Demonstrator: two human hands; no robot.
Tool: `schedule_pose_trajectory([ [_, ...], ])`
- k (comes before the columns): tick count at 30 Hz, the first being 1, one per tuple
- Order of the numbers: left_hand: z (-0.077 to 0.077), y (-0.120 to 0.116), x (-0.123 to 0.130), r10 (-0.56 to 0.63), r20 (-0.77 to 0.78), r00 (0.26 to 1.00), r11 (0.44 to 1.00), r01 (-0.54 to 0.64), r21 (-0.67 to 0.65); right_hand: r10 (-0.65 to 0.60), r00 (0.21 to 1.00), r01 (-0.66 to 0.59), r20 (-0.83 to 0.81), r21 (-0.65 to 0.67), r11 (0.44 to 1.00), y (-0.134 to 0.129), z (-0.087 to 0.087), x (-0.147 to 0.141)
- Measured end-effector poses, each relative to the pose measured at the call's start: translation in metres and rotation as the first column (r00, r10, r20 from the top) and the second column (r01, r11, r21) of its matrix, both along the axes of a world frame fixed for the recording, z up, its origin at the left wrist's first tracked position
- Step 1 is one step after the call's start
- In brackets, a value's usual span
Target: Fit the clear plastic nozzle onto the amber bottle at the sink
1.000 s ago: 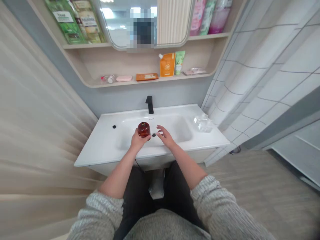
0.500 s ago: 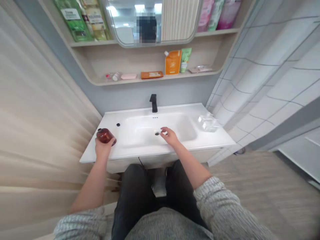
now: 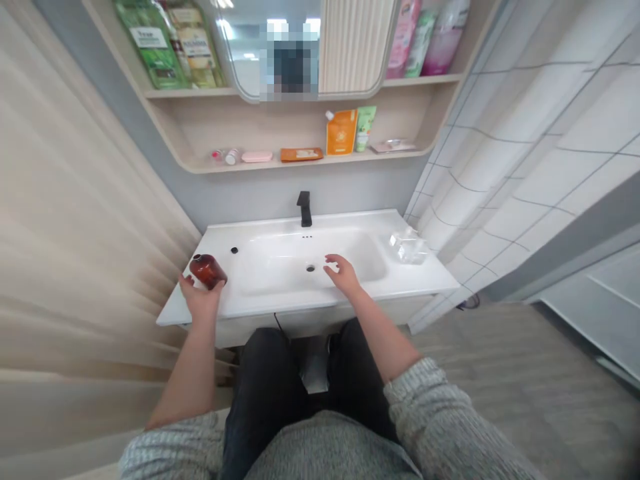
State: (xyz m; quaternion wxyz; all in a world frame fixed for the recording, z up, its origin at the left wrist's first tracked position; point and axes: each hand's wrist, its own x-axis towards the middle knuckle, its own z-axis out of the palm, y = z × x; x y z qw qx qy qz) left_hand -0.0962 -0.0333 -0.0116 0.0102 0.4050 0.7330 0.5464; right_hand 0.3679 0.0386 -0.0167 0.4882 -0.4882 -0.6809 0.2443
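Left hand (image 3: 201, 298): grip closed round a tilted amber bottle (image 3: 208, 271), up by the corner of the white sink (image 3: 280, 308).
Right hand (image 3: 344, 276): grip half open, holding nothing, near the drain (image 3: 311, 268).

The bottle (image 3: 208, 271) is reddish amber, the sink (image 3: 280, 303) white and the faucet (image 3: 304, 210) black. The wall tiles (image 3: 530, 167) are white with a dark grid, and the knit sleeve (image 3: 425, 407) is speckled grey.
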Motion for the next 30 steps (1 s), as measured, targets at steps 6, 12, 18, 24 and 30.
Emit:
schedule_pose_trajectory([
  [6,-0.008,-0.026,0.057,-0.033,-0.221,0.975,0.988,0.065,0.140,-0.547,0.836,0.548,-0.030,0.064,0.834,-0.031,-0.001,0.097],
  [12,0.001,0.000,0.147,-0.591,-0.431,0.682,0.806,0.530,-0.265,-0.845,0.534,0.840,0.035,0.091,0.534,-0.016,0.006,0.187],
  [18,0.002,0.006,0.158,-0.557,-0.365,0.746,0.800,0.364,-0.476,-0.814,0.536,0.842,0.226,-0.066,0.536,0.013,0.014,0.211],
  [24,0.007,0.002,0.158,-0.545,-0.356,0.759,0.795,0.333,-0.507,-0.820,0.541,0.840,0.188,-0.177,0.514,0.017,0.010,0.231],
  [30,0.005,0.005,0.159,-0.551,-0.321,0.770,0.776,0.332,-0.536,-0.634,0.773,0.631,0.017,-0.118,0.766,-0.005,0.010,0.203],
])
